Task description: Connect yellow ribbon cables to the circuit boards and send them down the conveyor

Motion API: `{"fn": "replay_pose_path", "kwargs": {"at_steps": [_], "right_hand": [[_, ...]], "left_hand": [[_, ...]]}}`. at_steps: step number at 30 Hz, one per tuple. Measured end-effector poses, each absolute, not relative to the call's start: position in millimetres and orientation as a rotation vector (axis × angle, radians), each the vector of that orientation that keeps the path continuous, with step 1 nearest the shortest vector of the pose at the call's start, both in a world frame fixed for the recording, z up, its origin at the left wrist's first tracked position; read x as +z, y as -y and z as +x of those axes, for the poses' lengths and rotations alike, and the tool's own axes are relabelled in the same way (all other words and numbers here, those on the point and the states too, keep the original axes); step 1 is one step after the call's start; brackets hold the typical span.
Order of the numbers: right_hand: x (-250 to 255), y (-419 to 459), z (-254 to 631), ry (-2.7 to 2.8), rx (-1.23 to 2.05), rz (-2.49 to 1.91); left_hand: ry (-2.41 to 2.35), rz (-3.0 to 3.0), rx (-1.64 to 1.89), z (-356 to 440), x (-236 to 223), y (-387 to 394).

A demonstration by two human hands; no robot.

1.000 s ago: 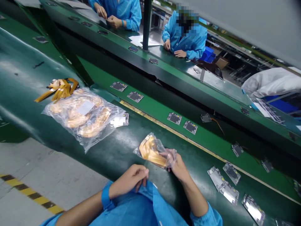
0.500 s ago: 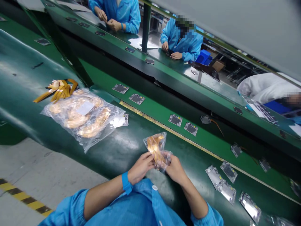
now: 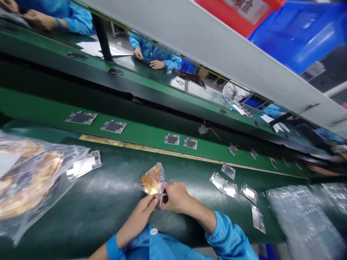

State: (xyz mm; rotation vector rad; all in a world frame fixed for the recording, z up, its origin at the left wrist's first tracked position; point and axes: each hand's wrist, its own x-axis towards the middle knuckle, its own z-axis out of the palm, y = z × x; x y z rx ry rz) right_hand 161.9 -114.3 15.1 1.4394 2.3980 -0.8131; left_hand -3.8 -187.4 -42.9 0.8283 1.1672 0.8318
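A small clear plastic bag (image 3: 153,180) of orange flex cables is held just above the green work surface in front of me. My left hand (image 3: 145,208) pinches the near end of the bag from below and left, its fingers closed. From the right, my right hand (image 3: 176,196) grips the bag's side with curled fingers; what lies under those fingers is partly hidden. At the left is a large clear bag (image 3: 54,162) of the same orange cables, cut off by the frame edge. Beside it lies a circuit board (image 3: 97,160) with white paper partly over it.
Several circuit boards (image 3: 114,126) lie on the green conveyor belt (image 3: 143,135) ahead. More boards (image 3: 248,193) lie on the surface at right, near bubble wrap bags (image 3: 306,216). A shelf (image 3: 187,39) with red (image 3: 238,16) and blue (image 3: 300,36) bins hangs overhead. Co-workers sit across the line.
My view has swung to the right, bringing in the bubble wrap and bins. My right hand has come up along the small bag's side; both hands still hold the bag.
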Motion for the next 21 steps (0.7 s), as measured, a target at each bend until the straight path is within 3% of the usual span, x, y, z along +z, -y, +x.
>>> {"fn": "replay_pose_path", "kwargs": {"at_steps": [5,15,21], "right_hand": [[14.4,116.0,172.4,-2.463,-1.130,1.443],[-3.3,106.8,195.9,-2.049,-2.297,1.030],[-23.4,114.4,196.4,-1.717,-2.452,1.083]], "left_hand": [[-1.279,1.234,0.730,-9.9,-32.2,179.9],[-1.160,1.338,0.581,-19.1,-26.9,186.2],[-1.159,1.409,0.463,-15.3,-23.7,187.2]]}}
